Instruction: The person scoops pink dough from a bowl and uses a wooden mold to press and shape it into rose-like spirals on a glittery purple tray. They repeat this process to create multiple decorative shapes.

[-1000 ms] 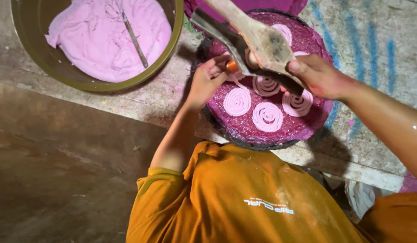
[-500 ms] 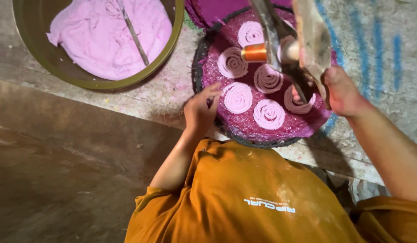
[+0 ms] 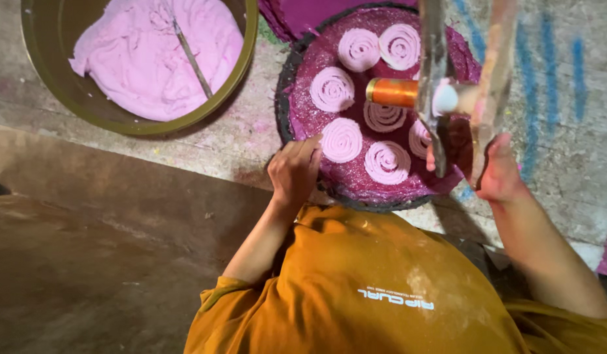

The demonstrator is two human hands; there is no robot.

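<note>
- Closest to me is the person in the mustard-orange t-shirt [image 3: 382,288], bent over the round, dark-rimmed woven tray covered in magenta cloth [image 3: 303,118]. I'll place everything off that tray.
- Left hand [image 3: 293,172] sits at the tray's near-left edge. Fingers are together and curled, tips touching or just about touching the nearest pink spiral of piped dough [image 3: 341,139]. It isn't gripping anything that I can see.
- Right hand [image 3: 497,172] is at the tray's near-right edge, wrapped around the lower end of a hand press with a wooden handle, metal frame and shiny copper-coloured barrel [image 3: 441,98]. The handle hides the fingers, so I can't tell exactly how they close, but the press is clearly held up by that hand.
- The press hangs above the right half of the tray, barrel [image 3: 392,92] pointing toward the middle, a blob of pink dough at its end.
- Progress, judging by what's lying there: I count about seven pink spirals on the tray, mostly across the middle and far side. The near-right part under the press is partly hidden, and the left edge looks bare. So I'd say the tray is well over half filled, with room for a few more.
- Further off, left of the tray, is a big olive-green round basin [image 3: 41,85] holding a large mound of pink dough [image 3: 146,59], with a thin metal rod [image 3: 191,56] lying in it. Plenty of dough left.
- All of it sits on a rough grey concrete floor [image 3: 566,164].
</note>
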